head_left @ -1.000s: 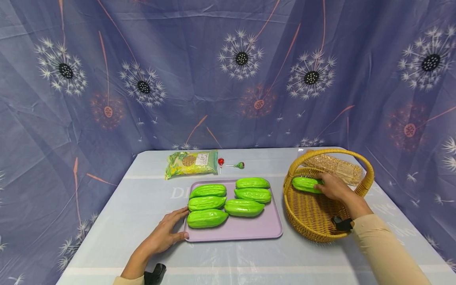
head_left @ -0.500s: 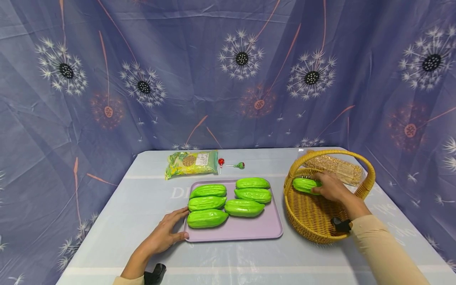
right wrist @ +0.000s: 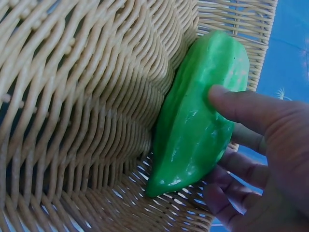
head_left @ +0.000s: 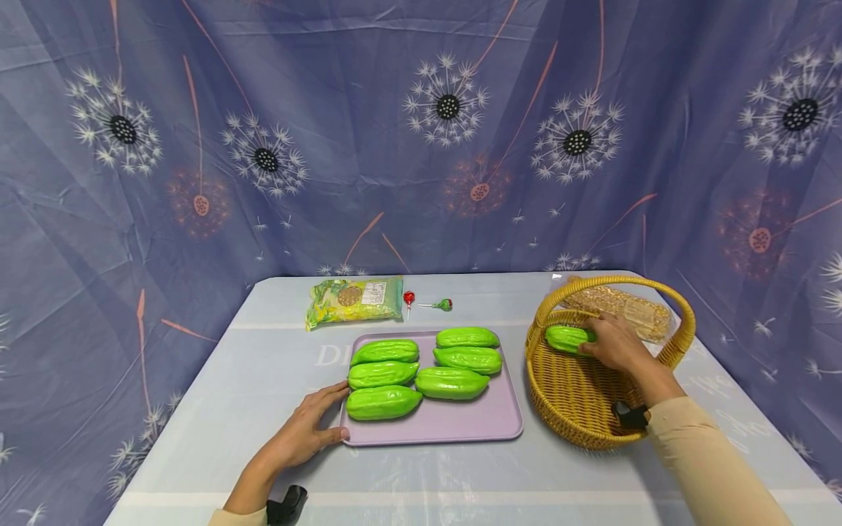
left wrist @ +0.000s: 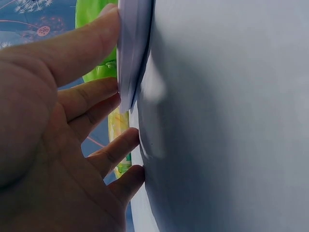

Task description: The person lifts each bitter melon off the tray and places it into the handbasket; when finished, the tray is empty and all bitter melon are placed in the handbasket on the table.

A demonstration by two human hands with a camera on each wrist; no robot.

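Observation:
In the wicker basket [head_left: 579, 402], my right hand [head_left: 616, 343] holds a green ridged bitter melon [head_left: 566, 338] near the back wall. The right wrist view shows the thumb on one side of this bitter melon [right wrist: 198, 116] and the fingers reaching around the other. My left hand [head_left: 302, 431] is at the left edge of the lilac tray [head_left: 467, 424], its fingers and thumb touching the rim. Several similar green melons [head_left: 384, 403] lie on that tray in two columns. Seen from the left wrist, the fingers are extended along the tray's edge [left wrist: 129, 53].
Behind the tray lie a green-and-yellow packet [head_left: 355, 301], a red lollipop [head_left: 408, 298] and a green lollipop [head_left: 444, 305]. A clear bag of tan grains or nuts [head_left: 625, 310] sits behind the basket, whose tall handle [head_left: 684, 329] arches over my right wrist.
The melon in the basket has shifted slightly to the right with my right hand, and the basket has nudged a little right. My left hand keeps its place at the tray.

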